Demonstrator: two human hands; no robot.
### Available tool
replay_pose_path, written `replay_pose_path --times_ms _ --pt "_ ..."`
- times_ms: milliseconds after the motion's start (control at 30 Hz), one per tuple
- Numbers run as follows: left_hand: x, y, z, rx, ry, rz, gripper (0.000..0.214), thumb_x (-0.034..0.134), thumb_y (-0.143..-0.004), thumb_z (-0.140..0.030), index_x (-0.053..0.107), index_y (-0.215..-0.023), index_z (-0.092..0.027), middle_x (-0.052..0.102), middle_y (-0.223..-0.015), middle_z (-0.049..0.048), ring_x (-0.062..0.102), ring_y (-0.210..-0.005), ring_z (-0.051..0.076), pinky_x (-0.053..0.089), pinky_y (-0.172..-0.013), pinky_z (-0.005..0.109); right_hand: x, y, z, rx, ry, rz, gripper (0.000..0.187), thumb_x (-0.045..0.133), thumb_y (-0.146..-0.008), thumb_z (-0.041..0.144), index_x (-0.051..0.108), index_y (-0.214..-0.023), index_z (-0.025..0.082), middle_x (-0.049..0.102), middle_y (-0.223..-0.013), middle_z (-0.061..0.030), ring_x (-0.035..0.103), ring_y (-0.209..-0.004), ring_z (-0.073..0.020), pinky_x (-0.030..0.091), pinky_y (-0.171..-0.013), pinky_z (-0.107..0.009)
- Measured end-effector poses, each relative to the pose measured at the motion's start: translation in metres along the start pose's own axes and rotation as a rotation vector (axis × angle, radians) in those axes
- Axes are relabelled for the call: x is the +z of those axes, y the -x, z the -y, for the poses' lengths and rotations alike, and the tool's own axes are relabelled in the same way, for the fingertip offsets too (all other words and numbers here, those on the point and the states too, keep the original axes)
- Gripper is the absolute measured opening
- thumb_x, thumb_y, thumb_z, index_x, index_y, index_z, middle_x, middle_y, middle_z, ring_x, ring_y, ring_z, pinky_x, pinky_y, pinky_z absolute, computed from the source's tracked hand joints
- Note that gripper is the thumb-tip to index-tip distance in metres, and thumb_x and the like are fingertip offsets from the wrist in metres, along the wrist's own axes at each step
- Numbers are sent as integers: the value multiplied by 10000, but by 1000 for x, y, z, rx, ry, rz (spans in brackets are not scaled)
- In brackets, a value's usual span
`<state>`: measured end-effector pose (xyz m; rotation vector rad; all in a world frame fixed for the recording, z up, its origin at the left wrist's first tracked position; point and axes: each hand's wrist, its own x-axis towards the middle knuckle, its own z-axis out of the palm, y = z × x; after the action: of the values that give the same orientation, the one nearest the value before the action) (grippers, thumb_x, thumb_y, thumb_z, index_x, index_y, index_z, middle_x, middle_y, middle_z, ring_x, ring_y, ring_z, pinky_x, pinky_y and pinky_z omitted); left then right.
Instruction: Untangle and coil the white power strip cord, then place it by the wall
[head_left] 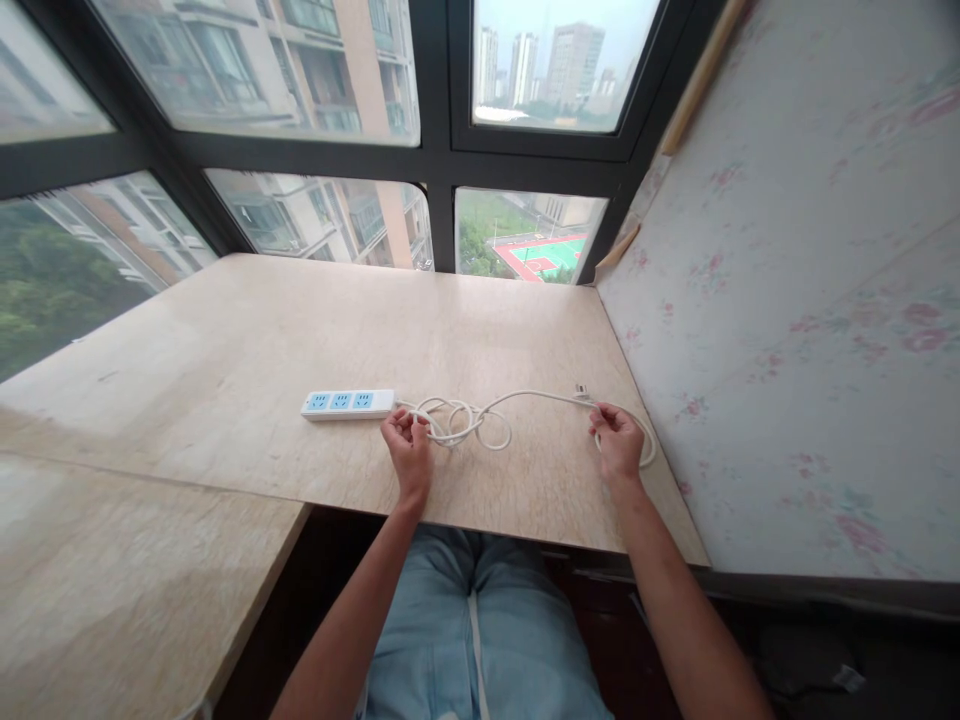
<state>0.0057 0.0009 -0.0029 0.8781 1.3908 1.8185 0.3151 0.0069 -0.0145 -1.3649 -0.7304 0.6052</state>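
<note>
A white power strip (348,404) with three blue socket faces lies on the stone ledge, left of my hands. Its white cord (454,437) runs from the strip's right end into loose, overlapping loops, then stretches rightward. Just right of the strip, my left hand (409,450) is closed with its fingertips pinching the cord near the loops. My right hand (618,440) pinches the cord close to the right wall, and a bend of cord curves around beyond its knuckles. The plug (580,391) lies just above and left of my right hand, its prongs pointing up.
The pale stone ledge (352,310) reaches to dark-framed windows at the back. A wall with flowered paper (787,350) bounds the right side. At lower left, another stone slab (127,570) adjoins the ledge. The ledge's front edge lies just before my legs (480,620).
</note>
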Motion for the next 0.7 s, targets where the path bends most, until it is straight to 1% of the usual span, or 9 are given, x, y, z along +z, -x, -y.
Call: replay_pose_path --times_ms 133,233,333,400,433,500,600,633,700 --pt "1 -3 2 -17 31 -42 291 526 -820 -172 414 -1086 -199 605 -960 56 646 -811 145 506 -684 263 0 -4 -3 0 -28 -56 383 750 -601 420 671 -851 141 600 -681 -2 488 -537 -92 407 -501 -232" --pt "0 -5 3 -6 12 -29 242 527 -828 -189 446 -1056 -193 603 -957 60 643 -806 140 510 -697 264 0 -6 -4 -24 7 -55 383 736 -631 431 673 -868 137 634 -726 -33 522 -574 -112 436 -523 -247" --pt "-5 -7 1 -1 -58 18 233 531 -839 -219 479 -1065 -196 595 -968 62 631 -815 147 511 -698 269 0 -4 -5 -79 131 55 380 693 -692 429 689 -929 132 688 -853 -91 601 -702 -166 489 -598 -289" --pt "-9 -8 -3 33 -186 29 260 565 -827 -236 524 -1081 -202 571 -994 69 607 -839 162 509 -701 283 1 -2 -5 -144 250 151 370 648 -741 420 698 -969 133 703 -938 -120 634 -799 -201 514 -679 -330" --pt "-11 -7 -6 69 -268 24 271 587 -816 -240 552 -1082 -204 554 -1011 76 590 -846 172 507 -708 298 2 -1 -5 -186 310 194 362 622 -766 411 701 -984 133 704 -971 -129 641 -837 -213 518 -718 -347" --pt "-15 -2 -14 192 -421 4 269 610 -806 -235 605 -1073 -202 519 -1045 93 561 -871 195 503 -748 341 4 2 -5 -280 417 269 346 567 -808 382 707 -1002 132 703 -1012 -141 647 -890 -230 518 -774 -371" --pt "-14 8 -31 459 -520 25 230 584 -831 -212 652 -1051 -203 512 -1079 115 533 -1003 242 470 -874 410 8 5 -4 -406 547 357 338 492 -841 312 703 -1042 141 696 -1024 -142 637 -940 -244 514 -827 -405" --pt "-12 11 -36 541 -524 66 220 585 -833 -204 664 -1038 -210 525 -1089 117 525 -1048 253 451 -916 425 10 7 -3 -442 593 371 343 477 -842 284 697 -1062 140 690 -1028 -144 629 -959 -248 506 -854 -423" --pt "-6 15 -46 645 -525 231 210 613 -822 -205 684 -1018 -233 568 -1107 110 523 -1107 268 405 -986 451 14 13 2 -517 697 366 359 468 -834 227 682 -1104 125 666 -1074 -164 599 -1023 -266 476 -915 -466"
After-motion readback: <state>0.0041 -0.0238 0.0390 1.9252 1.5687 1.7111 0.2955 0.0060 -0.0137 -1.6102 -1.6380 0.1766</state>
